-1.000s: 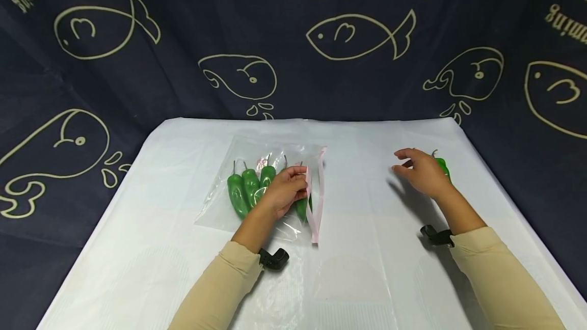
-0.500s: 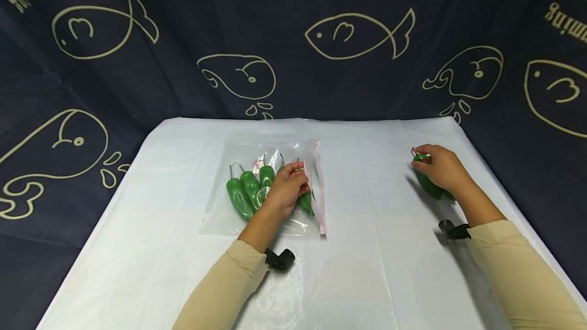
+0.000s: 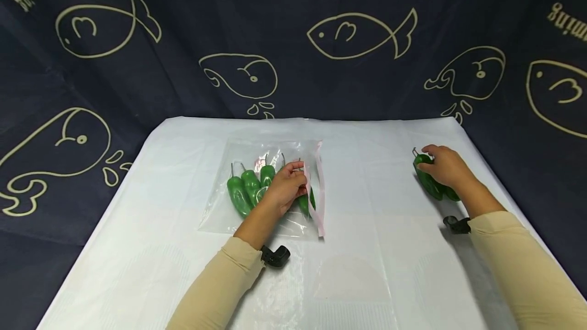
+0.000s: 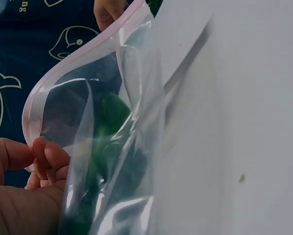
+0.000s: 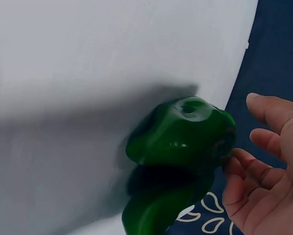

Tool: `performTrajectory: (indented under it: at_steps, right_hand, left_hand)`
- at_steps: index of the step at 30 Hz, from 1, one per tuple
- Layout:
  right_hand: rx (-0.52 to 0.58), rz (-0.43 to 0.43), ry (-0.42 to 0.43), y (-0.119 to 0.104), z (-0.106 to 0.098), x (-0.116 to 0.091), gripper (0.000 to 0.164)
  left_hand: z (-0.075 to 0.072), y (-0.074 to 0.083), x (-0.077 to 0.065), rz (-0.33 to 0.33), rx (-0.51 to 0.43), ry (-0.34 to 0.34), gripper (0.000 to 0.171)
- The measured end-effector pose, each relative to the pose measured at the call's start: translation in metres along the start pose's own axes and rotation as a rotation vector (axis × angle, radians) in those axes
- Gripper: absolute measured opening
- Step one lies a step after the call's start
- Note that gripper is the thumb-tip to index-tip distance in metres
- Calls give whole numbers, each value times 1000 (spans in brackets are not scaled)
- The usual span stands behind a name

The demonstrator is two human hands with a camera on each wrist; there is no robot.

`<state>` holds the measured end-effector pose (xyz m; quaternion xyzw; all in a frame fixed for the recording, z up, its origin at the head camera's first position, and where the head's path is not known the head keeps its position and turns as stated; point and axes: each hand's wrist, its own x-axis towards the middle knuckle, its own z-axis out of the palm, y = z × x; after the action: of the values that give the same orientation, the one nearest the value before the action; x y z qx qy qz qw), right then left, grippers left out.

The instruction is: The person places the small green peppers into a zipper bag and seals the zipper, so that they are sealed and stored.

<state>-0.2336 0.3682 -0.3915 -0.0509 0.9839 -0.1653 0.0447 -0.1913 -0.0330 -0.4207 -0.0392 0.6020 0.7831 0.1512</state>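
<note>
A clear zip bag (image 3: 215, 213) with a pink seal strip (image 3: 319, 192) lies on the white table, several green peppers (image 3: 237, 192) inside it. My left hand (image 3: 286, 187) pinches the upper layer of the bag at its mouth, lifting that edge into an arc in the left wrist view. Over at the far right, my right hand (image 3: 442, 164) is beside two loose green peppers (image 3: 427, 180). In the right wrist view its thumb (image 5: 266, 110) stands apart from the fingers, and the fingertips (image 5: 232, 166) are right at the side of the upper pepper (image 5: 181, 132).
The white-covered table (image 3: 353, 248) ends at a dark blue curtain (image 3: 293, 90) with fish and whale outlines. The table's right edge runs close beside the right hand. Black cameras are strapped to both wrists.
My right hand has moved to the right, and two loose peppers now show left of and below it. The left hand keeps its pinch while the bag has shifted slightly.
</note>
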Motion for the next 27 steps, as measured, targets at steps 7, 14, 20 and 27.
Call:
performTrajectory:
  at_steps: [7,14,20,27]
  right_hand:
    - [-12,23,-28,0,3,3,55]
    - [-55,14,-46,-2,8,3,55]
    - [-78,24,-54,-7,6,3,58]
    - [-101,20,-85,-15,3,5,58]
  left_hand:
    - [-3,5,-1,-28,44,1,49]
    - [-8,4,-2,-52,50,-18,45]
    - [-9,3,-2,-43,47,-45,44]
    - [-11,0,0,-19,22,-61,43]
